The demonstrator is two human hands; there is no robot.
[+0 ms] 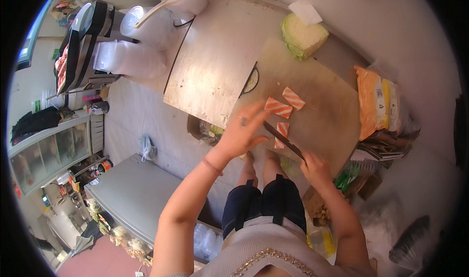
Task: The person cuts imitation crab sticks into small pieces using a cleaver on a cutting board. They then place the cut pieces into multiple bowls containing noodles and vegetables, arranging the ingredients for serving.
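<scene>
My right hand (317,170) grips the handle of a dark-bladed kitchen knife (284,139). The blade slants up and left over the cutting board (326,108), across a striped orange-and-white block (281,129), possibly surimi. Farther up the board lie two more blocks, a larger one (279,108) and one tilted beside it (294,98). My left hand (243,128) is left of the knife tip, slightly blurred, fingers spread and holding nothing. Its fingertips reach the edge of the larger block; whether they touch it I cannot tell.
A cut cabbage (302,37) with white paper on it sits at the board's far edge. An orange package (373,103) stands right. Stacked plastic containers (132,59) and a wooden fork (165,6) are at far left. A grey-topped unit (135,189) is lower left.
</scene>
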